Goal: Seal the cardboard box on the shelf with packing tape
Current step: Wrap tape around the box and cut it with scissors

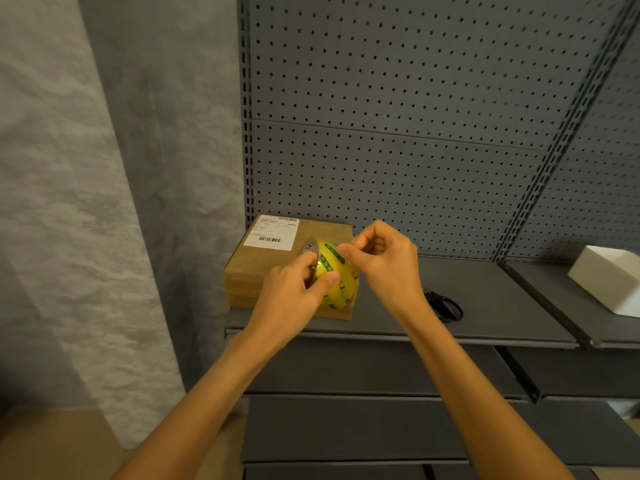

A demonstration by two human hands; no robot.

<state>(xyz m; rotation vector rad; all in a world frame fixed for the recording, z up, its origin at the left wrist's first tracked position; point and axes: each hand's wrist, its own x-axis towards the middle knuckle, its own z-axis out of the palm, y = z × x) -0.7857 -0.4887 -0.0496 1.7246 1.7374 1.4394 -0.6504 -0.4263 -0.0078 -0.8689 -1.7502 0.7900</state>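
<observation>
The flat brown cardboard box (277,268) lies on the grey metal shelf (485,306), directly behind the yellow tape roll (334,275). The left hand (294,292) grips the roll; the right hand (384,261) pinches at its rim, slightly nearer the box top.

Dim, warm indoor light; soft shadows under the shelf (485,327). Wide-angle bending at edges, slight softness overall, no strong glare.
</observation>
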